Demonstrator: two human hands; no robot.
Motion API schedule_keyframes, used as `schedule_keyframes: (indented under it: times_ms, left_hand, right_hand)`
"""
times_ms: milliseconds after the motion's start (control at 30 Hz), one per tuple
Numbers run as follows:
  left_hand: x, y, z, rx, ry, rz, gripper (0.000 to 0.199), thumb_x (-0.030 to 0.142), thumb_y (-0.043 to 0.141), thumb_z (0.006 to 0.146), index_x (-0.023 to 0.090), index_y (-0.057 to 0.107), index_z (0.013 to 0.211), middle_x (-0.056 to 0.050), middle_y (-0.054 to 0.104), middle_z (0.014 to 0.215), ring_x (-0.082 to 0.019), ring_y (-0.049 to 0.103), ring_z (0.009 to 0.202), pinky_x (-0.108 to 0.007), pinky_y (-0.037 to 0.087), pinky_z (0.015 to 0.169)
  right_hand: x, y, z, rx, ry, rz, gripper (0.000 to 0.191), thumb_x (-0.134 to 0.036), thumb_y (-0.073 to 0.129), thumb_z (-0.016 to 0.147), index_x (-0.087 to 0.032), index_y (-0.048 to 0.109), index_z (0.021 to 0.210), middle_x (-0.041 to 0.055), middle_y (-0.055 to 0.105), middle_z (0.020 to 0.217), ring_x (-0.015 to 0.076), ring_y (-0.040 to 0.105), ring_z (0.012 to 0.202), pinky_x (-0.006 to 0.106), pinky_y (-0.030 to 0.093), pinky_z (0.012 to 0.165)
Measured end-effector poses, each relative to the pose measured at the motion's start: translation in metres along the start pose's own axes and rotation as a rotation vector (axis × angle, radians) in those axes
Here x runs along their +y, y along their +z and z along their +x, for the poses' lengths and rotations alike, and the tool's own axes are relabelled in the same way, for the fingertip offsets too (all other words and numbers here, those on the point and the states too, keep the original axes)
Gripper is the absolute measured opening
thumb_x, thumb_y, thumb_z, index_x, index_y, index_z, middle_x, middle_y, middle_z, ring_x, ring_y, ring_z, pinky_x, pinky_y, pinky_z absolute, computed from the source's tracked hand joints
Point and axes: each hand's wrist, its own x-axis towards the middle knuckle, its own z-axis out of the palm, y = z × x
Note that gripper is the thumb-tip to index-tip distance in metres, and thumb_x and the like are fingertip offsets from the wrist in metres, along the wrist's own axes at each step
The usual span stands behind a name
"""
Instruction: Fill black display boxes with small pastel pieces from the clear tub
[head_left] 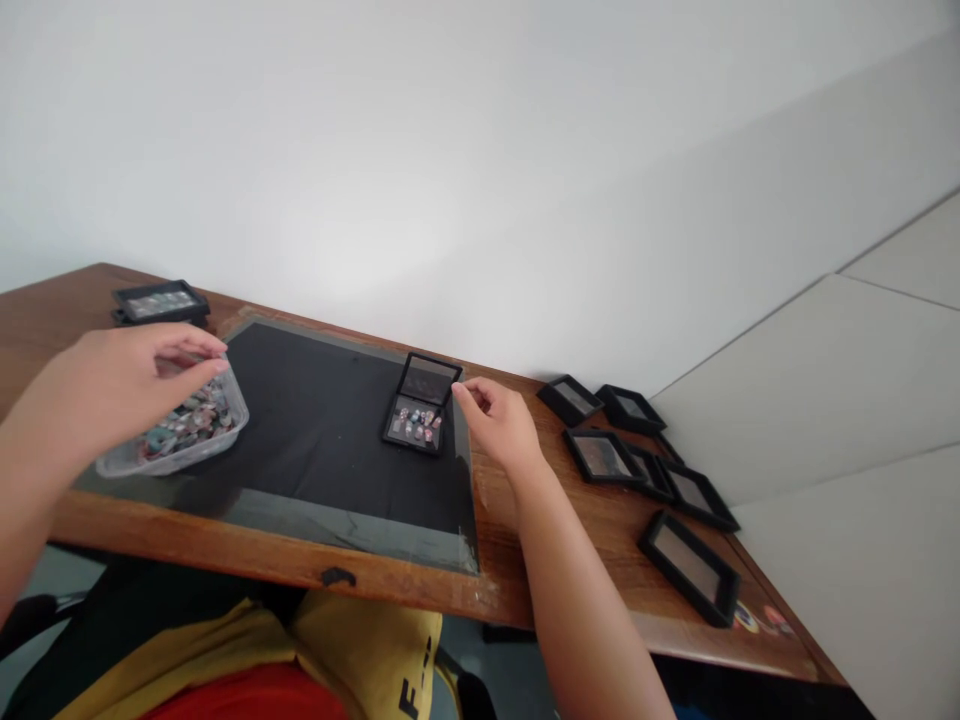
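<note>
A small black case (414, 430) stands on the black mat (322, 450) with its clear-windowed lid raised; several small shiny pieces lie inside. My right hand (491, 412) is at the lid's right edge, thumb and forefinger pinched together on it. Over a clear plastic tub (238, 400) on the left is my left hand (157, 375), its thumb and fingers apart and nothing visible between them. Many small multicoloured pieces (191, 425) fill the tub, partly hidden by that hand.
Stacked black cases (161, 302) sit at the back left of the wooden table (510, 510). Several black windowed cases (600, 456) are spread on the right side. A white wall (375, 150) rises behind the table.
</note>
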Motion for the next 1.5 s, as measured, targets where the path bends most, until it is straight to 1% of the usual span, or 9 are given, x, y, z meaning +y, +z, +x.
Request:
schedule_keyframes:
  times_ms: [167, 333, 467, 533, 633, 767, 967, 1300, 1500]
  left_hand:
    - [0.014, 0.01, -0.002, -0.102, -0.114, -0.337, 0.04, 0.056, 0.081, 0.078, 0.024, 0.08, 0.103, -0.004, 0.085, 0.106, -0.027, 0.078, 0.097, -0.038, 0.059, 0.083]
    - [0.032, 0.029, -0.002, -0.089, -0.051, -0.277, 0.03, 0.049, 0.075, 0.084, 0.024, 0.079, 0.1, -0.005, 0.084, 0.109, -0.028, 0.077, 0.104, -0.045, 0.058, 0.094]
    - [0.04, 0.047, -0.035, -0.051, 0.085, -0.224, 0.029, 0.052, 0.064, 0.09, 0.028, 0.076, 0.101, -0.003, 0.082, 0.106, -0.025, 0.077, 0.094, -0.04, 0.062, 0.085]
    - [0.027, 0.056, -0.059, -0.067, 0.231, -0.131, 0.034, 0.058, 0.062, 0.091, 0.032, 0.075, 0.109, -0.004, 0.081, 0.109, -0.026, 0.077, 0.094, -0.038, 0.062, 0.078]
    - [-0.012, 0.069, -0.094, -0.137, 0.393, 0.002, 0.039, 0.063, 0.062, 0.093, 0.037, 0.074, 0.12, -0.002, 0.08, 0.117, -0.029, 0.077, 0.102, -0.043, 0.064, 0.085]
    - [-0.052, 0.082, -0.122, -0.198, 0.448, 0.067, 0.037, 0.059, 0.06, 0.096, 0.035, 0.079, 0.117, -0.005, 0.077, 0.124, -0.03, 0.077, 0.108, -0.043, 0.065, 0.092]
    - [-0.056, 0.085, -0.13, -0.092, 0.533, 0.005, 0.037, 0.061, 0.058, 0.099, 0.037, 0.084, 0.111, -0.004, 0.079, 0.119, -0.027, 0.076, 0.104, -0.04, 0.064, 0.092]
    - [-0.087, 0.088, -0.128, -0.181, 0.558, -0.044, 0.028, 0.043, 0.063, 0.1, 0.045, 0.078, 0.124, 0.0, 0.075, 0.129, -0.026, 0.07, 0.116, -0.038, 0.058, 0.1]
    - [-0.092, 0.09, -0.136, -0.079, 0.56, -0.077, 0.025, 0.046, 0.065, 0.1, 0.041, 0.08, 0.119, -0.002, 0.075, 0.117, -0.024, 0.069, 0.108, -0.037, 0.055, 0.098]
  right_hand:
    - [-0.002, 0.003, 0.0, 0.003, 0.0, 0.015, 0.038, -0.054, 0.055, 0.097, -0.022, 0.076, 0.089, 0.0004, 0.064, 0.068, 0.0168, 0.056, 0.064, 0.03, 0.037, 0.063]
    - [-0.004, 0.007, 0.0, -0.05, -0.005, -0.006, 0.036, -0.051, 0.057, 0.097, -0.022, 0.078, 0.091, 0.0009, 0.068, 0.07, 0.0169, 0.057, 0.064, 0.03, 0.036, 0.062]
    - [-0.003, 0.009, -0.001, -0.063, -0.006, -0.015, 0.035, -0.051, 0.059, 0.097, -0.022, 0.079, 0.096, 0.0012, 0.069, 0.071, 0.017, 0.058, 0.065, 0.029, 0.036, 0.063]
    - [-0.002, 0.01, -0.001, -0.07, -0.014, -0.014, 0.035, -0.05, 0.057, 0.098, -0.022, 0.079, 0.096, 0.0014, 0.07, 0.072, 0.0167, 0.057, 0.065, 0.029, 0.036, 0.063]
    - [-0.003, 0.01, -0.001, -0.084, -0.042, -0.013, 0.036, -0.05, 0.057, 0.099, -0.022, 0.079, 0.096, 0.0016, 0.071, 0.073, 0.0163, 0.057, 0.064, 0.029, 0.036, 0.063]
    - [-0.004, 0.01, 0.0, -0.09, -0.066, 0.002, 0.039, -0.052, 0.055, 0.1, -0.021, 0.078, 0.096, 0.0018, 0.071, 0.073, 0.0166, 0.058, 0.066, 0.029, 0.036, 0.063]
    - [-0.005, 0.01, 0.001, -0.12, -0.084, -0.015, 0.044, -0.054, 0.051, 0.102, -0.021, 0.077, 0.092, 0.0024, 0.071, 0.074, 0.0174, 0.059, 0.066, 0.03, 0.036, 0.064]
    - [-0.006, 0.007, 0.001, -0.154, -0.104, -0.006, 0.039, -0.05, 0.054, 0.101, -0.02, 0.077, 0.093, 0.0028, 0.072, 0.075, 0.0173, 0.06, 0.066, 0.03, 0.038, 0.065]
    - [-0.009, 0.008, -0.001, -0.185, -0.093, -0.025, 0.033, -0.047, 0.059, 0.099, -0.022, 0.08, 0.098, 0.0017, 0.075, 0.077, 0.0165, 0.06, 0.066, 0.029, 0.038, 0.065]
